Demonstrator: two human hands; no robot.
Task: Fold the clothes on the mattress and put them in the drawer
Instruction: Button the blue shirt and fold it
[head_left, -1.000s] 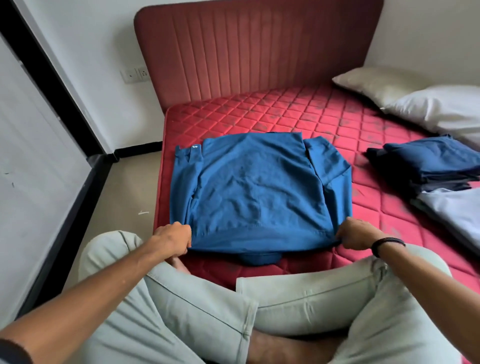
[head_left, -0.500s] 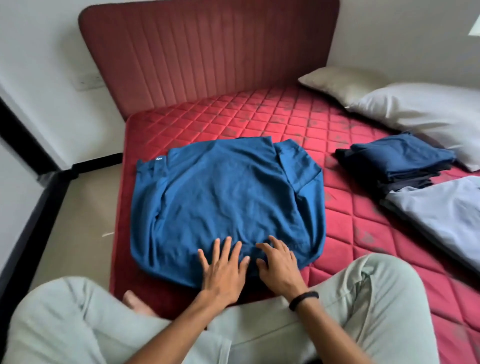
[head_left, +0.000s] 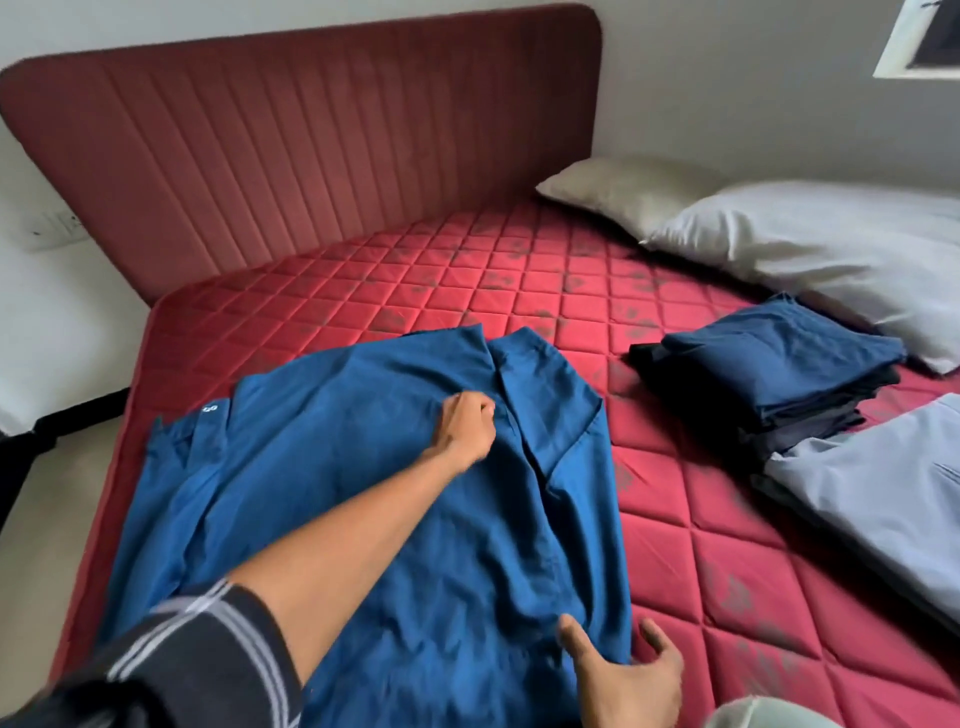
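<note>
Two risks I see from here. If I pull the far part of the shirt (head_left: 374, 499) toward me too fast, the sleeve that is folded in on the right can slip out, and the fold will be uneven. Also the near edge can slide on the smooth mattress (head_left: 701, 519) if I do not hold it.

The shirt lies flat on the left part of the mattress, in front of me. My left hand (head_left: 465, 428) is far out on it, fingers curled and pinching the cloth near the collar. My right hand (head_left: 623, 675) is at the near right corner, fingers spread and relaxed, thumb touching the cloth, holding nothing. Folded clothes (head_left: 769, 374) wait on the right.
</note>
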